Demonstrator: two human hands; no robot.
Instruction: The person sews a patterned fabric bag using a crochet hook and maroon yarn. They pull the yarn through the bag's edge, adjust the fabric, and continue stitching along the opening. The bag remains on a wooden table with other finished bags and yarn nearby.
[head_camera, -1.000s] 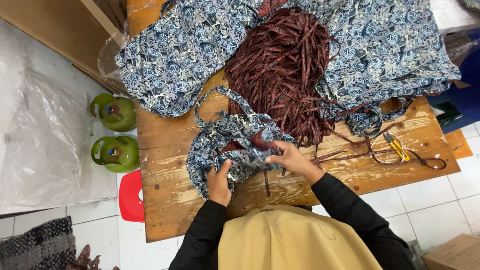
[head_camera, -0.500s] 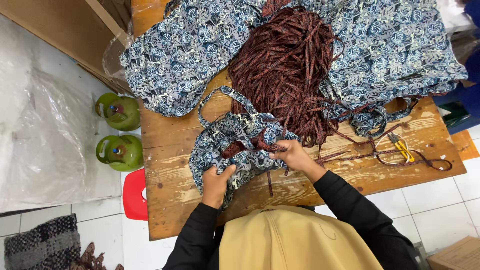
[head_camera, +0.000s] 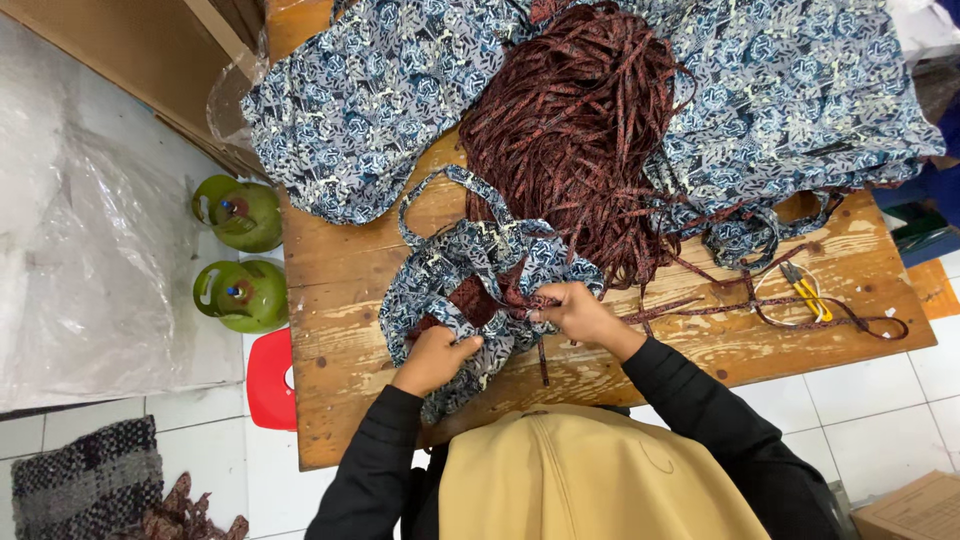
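Both hands clamp the blue patterned cloth bag (head_camera: 480, 290): left hand (head_camera: 435, 358) bunching fabric, right hand (head_camera: 575, 312) pinching its mouth. Soft, light, floppy; best held at the gathered edge, reddish cord pile (head_camera: 575, 130) just beyond the grip.

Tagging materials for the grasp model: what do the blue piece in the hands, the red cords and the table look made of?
Blue patterned piece: thin woven cloth, matte, likely cotton; it folds and bunches softly under both hands.
Red cords: flat fabric strips, printed dark red, matte; they lie limp in a tangled heap.
Table: bare wood planks, unvarnished-looking; grain, seams and pale worn patches show.
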